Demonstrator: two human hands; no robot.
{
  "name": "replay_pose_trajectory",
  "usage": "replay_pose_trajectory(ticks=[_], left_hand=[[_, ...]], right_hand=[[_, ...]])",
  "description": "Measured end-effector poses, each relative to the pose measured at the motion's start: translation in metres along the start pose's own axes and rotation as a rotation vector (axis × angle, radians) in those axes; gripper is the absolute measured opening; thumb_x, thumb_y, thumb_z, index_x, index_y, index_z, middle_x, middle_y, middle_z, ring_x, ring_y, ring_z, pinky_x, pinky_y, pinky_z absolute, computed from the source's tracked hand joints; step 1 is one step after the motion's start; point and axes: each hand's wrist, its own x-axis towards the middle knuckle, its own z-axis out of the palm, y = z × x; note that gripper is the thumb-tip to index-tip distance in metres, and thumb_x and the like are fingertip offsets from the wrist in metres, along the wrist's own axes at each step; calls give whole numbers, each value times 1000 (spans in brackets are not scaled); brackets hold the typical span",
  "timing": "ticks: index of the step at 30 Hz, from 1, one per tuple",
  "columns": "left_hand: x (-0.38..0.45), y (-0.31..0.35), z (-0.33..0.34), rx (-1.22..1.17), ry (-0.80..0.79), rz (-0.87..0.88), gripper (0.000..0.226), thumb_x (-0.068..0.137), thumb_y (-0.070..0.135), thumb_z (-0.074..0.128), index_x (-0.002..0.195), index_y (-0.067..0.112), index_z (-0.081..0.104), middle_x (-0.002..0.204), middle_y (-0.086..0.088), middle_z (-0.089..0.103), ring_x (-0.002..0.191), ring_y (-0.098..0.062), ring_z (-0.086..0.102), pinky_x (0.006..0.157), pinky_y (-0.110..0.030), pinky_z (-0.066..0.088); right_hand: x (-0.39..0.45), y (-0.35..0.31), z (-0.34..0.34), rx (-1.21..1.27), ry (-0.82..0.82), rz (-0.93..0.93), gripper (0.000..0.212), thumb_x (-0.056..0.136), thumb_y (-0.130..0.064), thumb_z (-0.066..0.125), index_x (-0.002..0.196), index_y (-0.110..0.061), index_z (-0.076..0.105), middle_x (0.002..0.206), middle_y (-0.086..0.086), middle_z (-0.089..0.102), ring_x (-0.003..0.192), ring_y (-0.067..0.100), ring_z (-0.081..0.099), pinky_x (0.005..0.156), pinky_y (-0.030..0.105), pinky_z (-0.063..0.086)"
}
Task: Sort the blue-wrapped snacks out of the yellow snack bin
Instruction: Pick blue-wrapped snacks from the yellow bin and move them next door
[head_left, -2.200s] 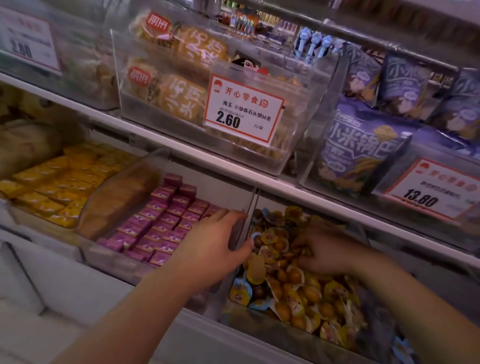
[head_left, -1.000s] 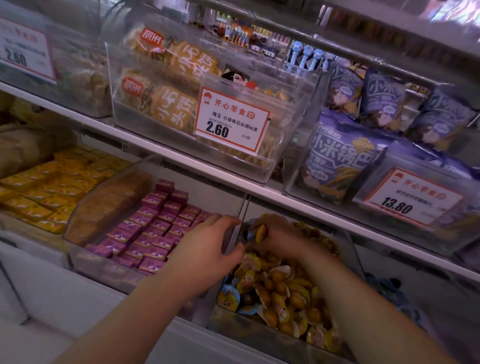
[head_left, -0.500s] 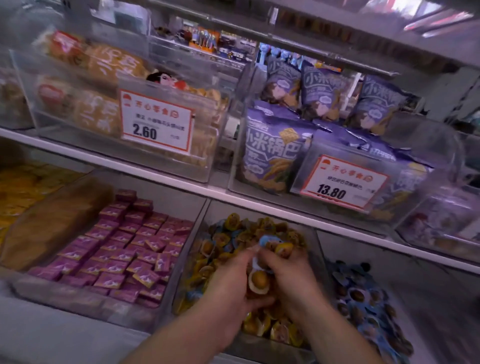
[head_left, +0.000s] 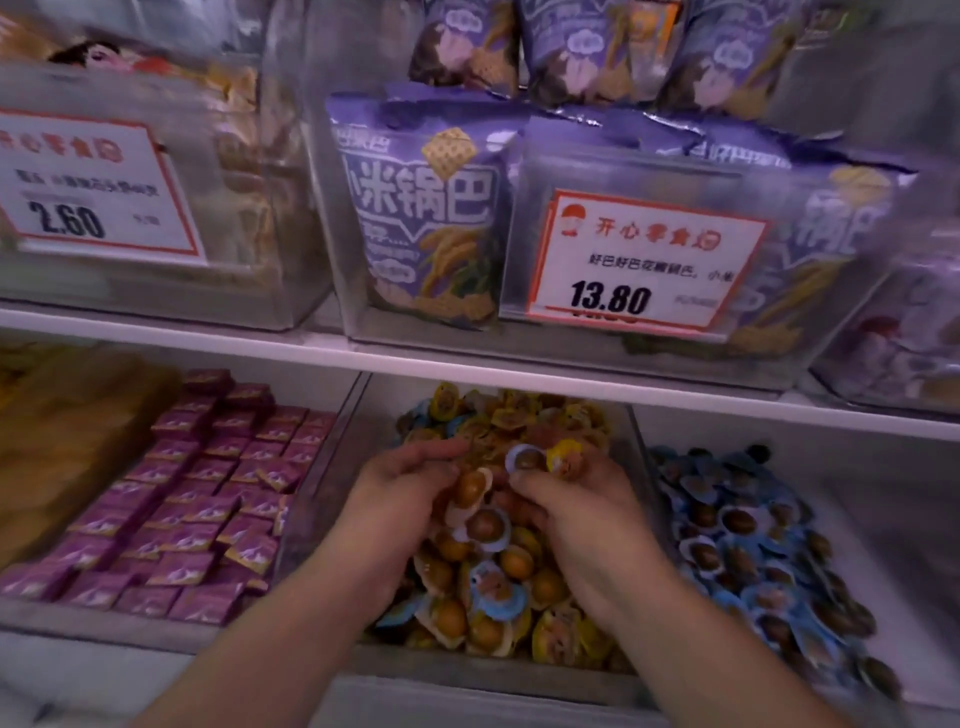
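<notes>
A clear bin (head_left: 332, 499) on the lower shelf holds a heap of small round yellow-wrapped snacks (head_left: 524, 566) with a few blue-wrapped ones (head_left: 493, 597) mixed in. Both my hands are in this bin. My right hand (head_left: 582, 514) pinches a blue-wrapped snack (head_left: 527, 460) and a yellow one (head_left: 566, 460) between its fingertips. My left hand (head_left: 400, 493) curls around a few snacks (head_left: 470, 491), one pale-rimmed with a brown centre. A second bin (head_left: 769, 561) to the right is filled with blue-wrapped snacks.
Left of the yellow bin lies a bin of purple square packets (head_left: 208, 499), and beyond it a brown-orange pile (head_left: 62, 441). The white shelf edge (head_left: 519, 379) overhangs the bins. Above stand clear boxes of purple bags (head_left: 431, 223) with price tags (head_left: 644, 260).
My left hand left the bin's divider and joined my right hand in the yellow bin. My view shifted right and closer, which revealed the blue bin. Both hands now hold snacks.
</notes>
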Motion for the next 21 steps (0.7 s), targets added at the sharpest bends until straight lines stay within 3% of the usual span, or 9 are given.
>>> replay_pose_trajectory(ticks=[2,4,6,8,10,13,15,17,21], left_hand=[[5,-7,-1,354,-12,197,22,95,7,58,107,19,72,92,0,77,90,-15,72,79,-28,58],[3,-11,-3,679,-100,421,21,93,13,61,106,26,71,92,12,73,91,-1,67,84,-22,54],[-3,-14,-6,932,-165,599,21,91,21,62,108,31,70,96,18,67,92,3,63,83,-20,51],[-8,-15,-9,1112,-214,706,24,88,25,60,110,30,69,101,12,65,96,-7,62,82,-27,51],[-11,-13,-15,1171,-220,738,25,88,20,58,110,27,70,101,8,64,97,-14,62,82,-31,50],[-11,-11,-26,1178,-245,687,22,92,21,59,111,25,70,104,7,64,98,-13,61,85,-36,51],[-14,-11,-30,1203,-295,664,25,92,37,59,114,28,68,105,11,62,99,-9,60,87,-36,50],[-17,-12,-33,1243,-323,656,35,88,50,61,117,32,65,107,14,60,102,-6,58,89,-34,49],[-17,-11,-35,1266,-280,699,37,82,47,69,116,33,66,109,17,62,103,-6,59,91,-35,49]], right_hand=[[1,-3,-4,-289,-12,-164,22,79,-5,75,92,-23,76,92,0,77,91,17,73,86,37,58],[1,-13,-9,-494,-55,-309,21,75,-6,78,77,-27,74,80,-15,74,82,-4,69,76,15,54],[1,-21,-14,-701,-38,-441,32,72,-9,81,85,-35,68,77,-28,66,81,-16,62,70,0,43],[-2,-23,-16,-959,-30,-478,55,72,-25,82,122,-32,59,84,-25,61,86,-6,63,75,7,47],[-7,-20,-15,-1289,-47,-436,93,74,-44,78,150,-26,28,91,-9,67,90,18,68,74,27,54],[-8,-20,-15,-1558,-42,-374,114,79,-51,72,156,-17,-5,98,6,67,88,28,67,63,33,49],[-13,-27,-13,-1635,-23,-370,108,82,-46,71,156,-17,-3,97,7,66,88,29,66,61,32,43],[-20,-35,-14,-1733,28,-512,83,83,-40,69,150,-21,23,91,3,65,84,28,67,57,31,38],[-36,-47,-14,-1696,-83,-653,38,85,-52,62,114,-31,50,80,-5,63,76,22,65,52,29,35]])
